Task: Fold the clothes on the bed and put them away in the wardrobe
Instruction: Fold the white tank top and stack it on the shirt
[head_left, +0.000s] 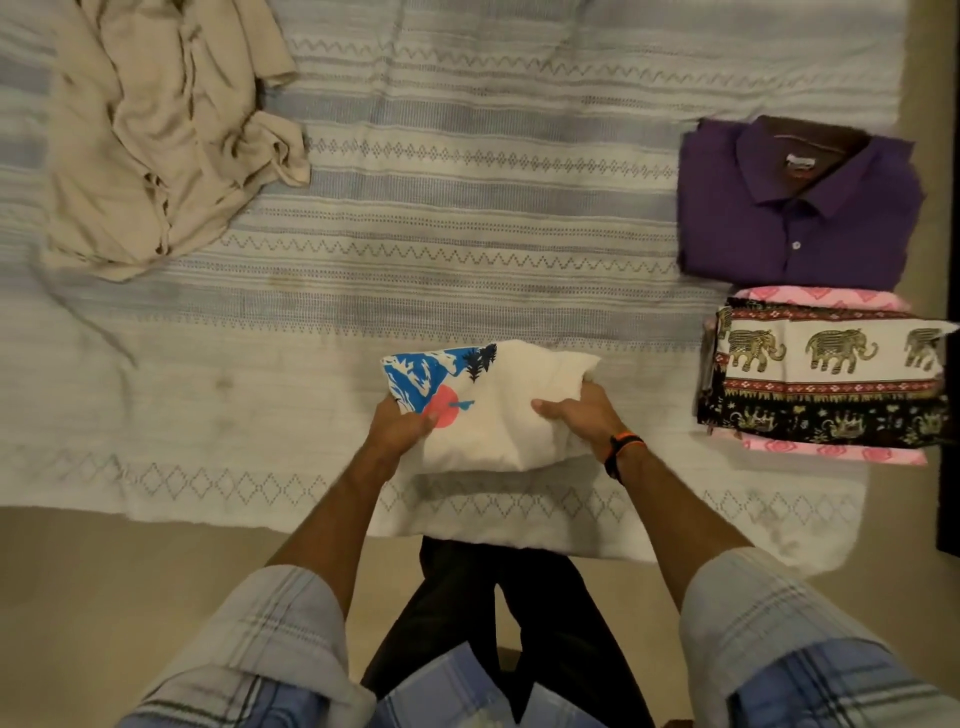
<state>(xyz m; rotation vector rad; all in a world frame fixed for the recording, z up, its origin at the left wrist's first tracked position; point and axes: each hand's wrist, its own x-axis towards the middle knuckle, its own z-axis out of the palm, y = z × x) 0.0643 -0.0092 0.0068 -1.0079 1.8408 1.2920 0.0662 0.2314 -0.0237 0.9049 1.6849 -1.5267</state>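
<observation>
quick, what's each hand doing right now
Left hand: closed on the folded white printed shirt.
Right hand: closed on the same shirt.

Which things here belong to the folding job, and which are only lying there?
Job:
white printed garment, held by left hand and right hand
crumpled beige garment
folded purple shirt
elephant-print cloth
pink cloth

Only there:
striped bedspread
wristband

Bedroom: bed (415, 208), folded clothes (795, 208)
</observation>
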